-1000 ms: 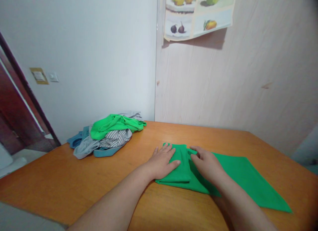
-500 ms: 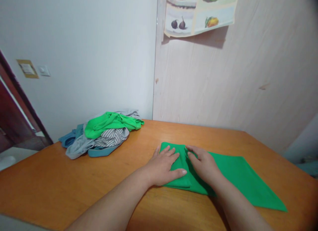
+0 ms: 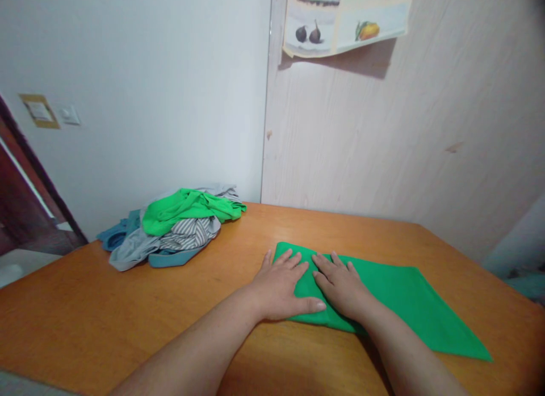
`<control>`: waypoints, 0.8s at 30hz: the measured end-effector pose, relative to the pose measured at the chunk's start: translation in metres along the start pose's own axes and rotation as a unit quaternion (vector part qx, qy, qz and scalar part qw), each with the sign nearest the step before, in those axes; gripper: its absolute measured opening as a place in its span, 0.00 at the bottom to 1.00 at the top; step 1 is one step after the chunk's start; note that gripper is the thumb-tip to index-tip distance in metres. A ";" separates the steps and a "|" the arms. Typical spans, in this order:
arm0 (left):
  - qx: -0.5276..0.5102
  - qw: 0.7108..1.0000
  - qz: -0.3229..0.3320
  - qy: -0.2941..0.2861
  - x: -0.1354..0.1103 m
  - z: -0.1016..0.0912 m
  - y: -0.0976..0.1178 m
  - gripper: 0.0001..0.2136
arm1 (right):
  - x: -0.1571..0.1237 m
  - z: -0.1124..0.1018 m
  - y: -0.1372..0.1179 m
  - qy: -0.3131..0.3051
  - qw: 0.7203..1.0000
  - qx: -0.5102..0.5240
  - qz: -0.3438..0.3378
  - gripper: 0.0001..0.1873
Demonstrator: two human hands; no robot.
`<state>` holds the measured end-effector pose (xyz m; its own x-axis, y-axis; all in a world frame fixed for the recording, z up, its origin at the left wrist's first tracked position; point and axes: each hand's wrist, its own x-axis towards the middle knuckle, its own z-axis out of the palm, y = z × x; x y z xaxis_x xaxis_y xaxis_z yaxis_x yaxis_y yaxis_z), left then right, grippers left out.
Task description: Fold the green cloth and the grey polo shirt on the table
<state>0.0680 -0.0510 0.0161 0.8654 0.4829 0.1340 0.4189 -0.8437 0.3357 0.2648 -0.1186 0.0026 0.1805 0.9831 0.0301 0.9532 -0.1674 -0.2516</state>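
On the left end of the folded green cloth (image 3: pixel 404 297) we find the left hand (image 3: pixel 281 285) and the right hand (image 3: pixel 340 285) side by side, both spread flat, palms down on the fabric and pinching nothing. We note the cloth lies flat on the orange counter (image 3: pixel 128 316), its long part running off to the right of the hands. Well apart, at the counter's far left, sits a heap of clothes (image 3: pixel 174 228); a fruit poster (image 3: pixel 344 21) hangs on the wall above.
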 end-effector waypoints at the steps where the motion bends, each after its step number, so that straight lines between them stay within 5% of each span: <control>1: 0.001 1.000 0.000 0.000 0.000 0.000 0.000 0.44 | 0.000 0.000 -0.001 0.000 1.000 -0.001 0.003 0.30; 14: -0.003 1.000 -0.004 0.005 0.000 -0.002 0.003 0.44 | 0.001 -0.002 0.000 0.008 1.000 0.010 0.016 0.30; 24: -0.033 0.998 -0.007 0.058 0.001 -0.003 0.003 0.27 | 0.001 -0.007 0.003 0.075 0.994 0.080 -0.024 0.25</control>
<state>0.0693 -0.0527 0.0201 0.8205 0.5215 0.2341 0.4082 -0.8212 0.3989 0.2699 -0.1183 0.0088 0.1803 0.9657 0.1866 0.9133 -0.0939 -0.3962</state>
